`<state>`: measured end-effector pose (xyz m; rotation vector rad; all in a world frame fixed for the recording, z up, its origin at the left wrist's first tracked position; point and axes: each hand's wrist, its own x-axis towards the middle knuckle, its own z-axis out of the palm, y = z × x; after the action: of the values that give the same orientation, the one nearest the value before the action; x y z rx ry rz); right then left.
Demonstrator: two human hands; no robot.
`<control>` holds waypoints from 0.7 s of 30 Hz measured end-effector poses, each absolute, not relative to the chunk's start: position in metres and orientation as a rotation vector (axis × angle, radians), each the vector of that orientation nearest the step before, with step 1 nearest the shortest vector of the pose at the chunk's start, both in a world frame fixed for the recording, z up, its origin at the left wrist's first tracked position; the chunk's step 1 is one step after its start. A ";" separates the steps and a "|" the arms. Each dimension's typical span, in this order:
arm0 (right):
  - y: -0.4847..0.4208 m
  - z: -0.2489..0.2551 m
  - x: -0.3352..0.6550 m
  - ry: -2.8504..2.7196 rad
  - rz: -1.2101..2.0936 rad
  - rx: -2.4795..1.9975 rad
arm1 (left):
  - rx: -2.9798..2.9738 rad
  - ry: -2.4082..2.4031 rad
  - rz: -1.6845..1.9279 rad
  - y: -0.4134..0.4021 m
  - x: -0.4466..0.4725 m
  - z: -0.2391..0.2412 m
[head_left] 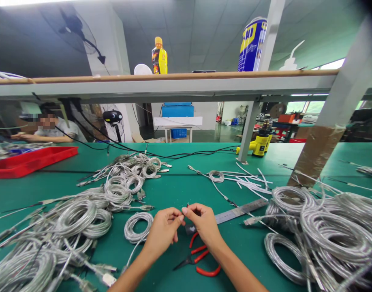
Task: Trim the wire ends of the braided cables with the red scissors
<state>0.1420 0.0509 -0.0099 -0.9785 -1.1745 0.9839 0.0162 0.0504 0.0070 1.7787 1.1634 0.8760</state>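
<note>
Above the green tabletop, my left hand [164, 229] and my right hand [203, 222] meet with thumbs and fingers pinched together. What sits between the fingertips is too small to make out. Close beside my left hand lies a coiled clear-jacketed cable [138, 228], its tail running down towards my left forearm. Under my right hand and wrist lie red-handled pliers [200, 254] with a dark pointed tip, partly hidden by the wrist. A steel ruler [241, 211] slants away to the right, its near end behind my right hand.
Coiled USB cables pile up at left [78, 219] and at right [334, 227]. Further back lie white tubes [249, 181], a single cable coil [216, 176] and a yellow heat gun [259, 145]. A red tray [37, 160] stands left. A shelf [180, 84] crosses above; a person sits beyond.
</note>
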 end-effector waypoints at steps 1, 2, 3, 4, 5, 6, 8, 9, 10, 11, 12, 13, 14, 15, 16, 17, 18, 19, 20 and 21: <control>0.051 -0.010 0.142 -1.166 1.003 -0.964 | 1.680 1.109 0.860 0.054 0.015 0.005; 0.051 -0.010 0.142 -1.164 1.014 -0.956 | 1.617 1.064 0.857 0.058 0.014 0.003; 0.052 -0.010 0.143 -1.165 1.020 -0.952 | 1.583 1.030 0.867 0.060 0.013 0.002; 0.051 -0.010 0.143 -1.166 1.028 -0.943 | 1.560 1.006 0.885 0.063 0.012 0.001; 0.051 -0.010 0.143 -1.166 1.038 -0.932 | 1.540 0.990 0.903 0.064 0.011 0.001; 0.051 -0.010 0.143 -1.166 1.045 -0.923 | 1.522 0.981 0.920 0.065 0.011 0.001; 0.050 -0.011 0.142 -1.157 1.050 -0.917 | 1.497 0.971 0.951 0.065 0.011 0.002; 0.050 -0.011 0.142 -1.149 1.048 -0.922 | 1.492 0.966 0.969 0.065 0.012 0.002; 0.050 -0.011 0.141 -1.140 1.044 -0.932 | 1.491 0.961 0.988 0.065 0.012 0.003; 0.050 -0.012 0.141 -1.131 1.040 -0.943 | 1.492 0.957 1.007 0.064 0.013 0.003; 0.051 -0.012 0.140 -1.124 1.039 -0.952 | 1.494 0.955 1.025 0.064 0.013 0.003; 0.051 -0.012 0.140 -1.120 1.040 -0.957 | 1.499 0.954 1.040 0.063 0.014 0.003; 0.051 -0.012 0.140 -1.116 1.042 -0.961 | 1.507 0.952 1.053 0.063 0.014 0.003; 0.051 -0.011 0.140 -1.113 1.044 -0.963 | 1.516 0.948 1.063 0.062 0.014 0.003; 0.051 -0.011 0.139 -1.111 1.046 -0.964 | 1.524 0.940 1.071 0.062 0.014 0.003; 0.050 -0.010 0.139 -1.109 1.048 -0.964 | 1.530 0.933 1.077 0.061 0.015 0.003; 0.050 -0.009 0.139 -1.107 1.051 -0.963 | 1.532 0.926 1.081 0.061 0.015 0.004; 0.050 -0.009 0.139 -1.106 1.053 -0.962 | 1.532 0.923 1.083 0.061 0.015 0.004; 0.049 -0.008 0.139 -1.104 1.055 -0.961 | 1.532 0.921 1.082 0.061 0.015 0.005; 0.049 -0.008 0.140 -1.101 1.057 -0.961 | 1.533 0.920 1.080 0.061 0.015 0.006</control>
<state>0.1396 0.0490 -0.0083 -0.9606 -1.1010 1.0569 0.0154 0.0605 0.0059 1.5328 0.9198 1.0796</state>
